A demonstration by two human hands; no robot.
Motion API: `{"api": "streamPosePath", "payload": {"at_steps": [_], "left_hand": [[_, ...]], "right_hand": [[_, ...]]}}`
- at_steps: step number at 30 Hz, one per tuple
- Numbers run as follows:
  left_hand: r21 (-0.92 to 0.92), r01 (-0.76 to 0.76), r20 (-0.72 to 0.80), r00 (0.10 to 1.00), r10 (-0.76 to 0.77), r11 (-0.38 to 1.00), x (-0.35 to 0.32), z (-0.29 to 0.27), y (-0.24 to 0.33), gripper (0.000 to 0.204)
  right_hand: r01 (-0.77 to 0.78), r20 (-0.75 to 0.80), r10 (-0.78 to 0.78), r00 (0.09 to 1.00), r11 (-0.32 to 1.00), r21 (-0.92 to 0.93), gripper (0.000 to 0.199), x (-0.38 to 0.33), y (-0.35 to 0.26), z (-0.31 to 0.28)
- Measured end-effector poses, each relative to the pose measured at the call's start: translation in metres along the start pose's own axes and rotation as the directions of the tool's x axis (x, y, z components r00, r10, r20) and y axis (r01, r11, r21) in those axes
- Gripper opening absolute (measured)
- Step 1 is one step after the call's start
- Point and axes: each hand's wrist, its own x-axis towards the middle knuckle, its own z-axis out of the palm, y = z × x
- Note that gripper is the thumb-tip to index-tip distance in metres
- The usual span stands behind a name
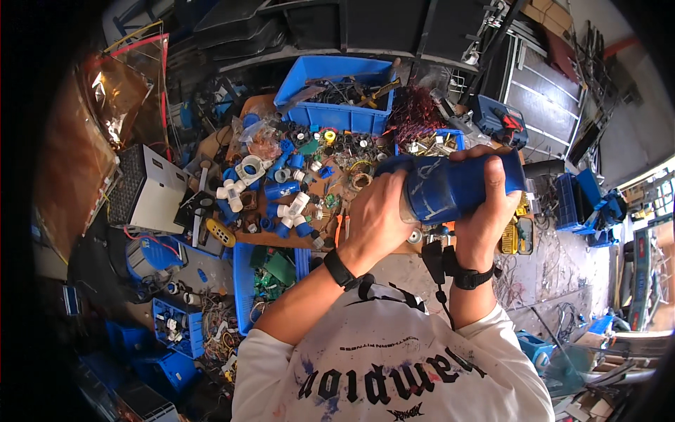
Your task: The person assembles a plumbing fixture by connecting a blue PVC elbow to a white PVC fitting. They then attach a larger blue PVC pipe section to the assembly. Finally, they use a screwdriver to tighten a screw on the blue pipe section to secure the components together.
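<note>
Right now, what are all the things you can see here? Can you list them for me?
pipe: one, blue with white scuffs, held up in both hands
pipe fittings: many, blue and white, heaped on the bench left of the hands
big bin: one, blue, at the back of the bench, holding tools and cables
wire bundle: one, reddish, right of the big bin
box: one, white with a dark grille, far left
low tray: one, blue, below the fittings, green boards inside
small crate: one, blue, lower left, small parts inside
wristbands: two, black, one on each wrist
left hand: one, gripping the pipe's left end
right hand: one, wrapped around the pipe's right part
</note>
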Motion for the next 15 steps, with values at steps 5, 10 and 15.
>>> {"api": "streamPosePath", "payload": {"at_steps": [5,10,15], "left_hand": [[-0.116,-0.067,-0.008,0.998,0.067,0.991,0.001,-0.005,-0.003,0.063],[-0.238,-0.09,0.038,0.994,0.102,0.967,0.006,-0.012,-0.005,0.062],[-0.25,-0.052,0.048,0.997,0.066,0.967,0.004,-0.013,-0.006,0.058]], "right_hand": [[0.036,0.058,-0.049,0.997,0.977,0.21,0.033,-0.003,-0.008,0.008],[0.105,0.169,-0.148,0.974,0.965,0.241,0.045,-0.006,-0.01,0.004],[0.082,0.209,-0.135,0.969,0.967,0.243,0.049,-0.004,-0.011,0.005]]}}
